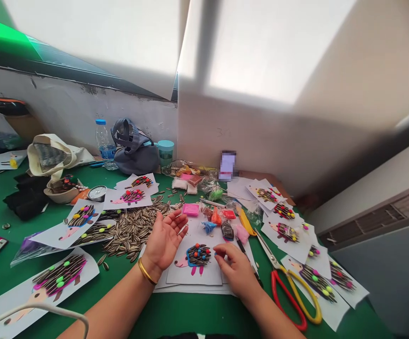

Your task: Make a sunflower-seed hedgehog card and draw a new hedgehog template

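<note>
Left hand [166, 237]: open, palm up, fingers toward one o'clock. Right hand [235, 268]: fingers curled toward ten o'clock, at the card's three o'clock edge; cannot tell whether it pinches anything. Seed pile [134, 228]: ten o'clock of card. Scissors [280, 268]: three to four o'clock. Green tabletop [197, 313]: visible at six o'clock. Hedgehog card [190, 278]: between hands, white, blue-outlined body, striped seed spines, red and blue balls, pink feet.
</note>
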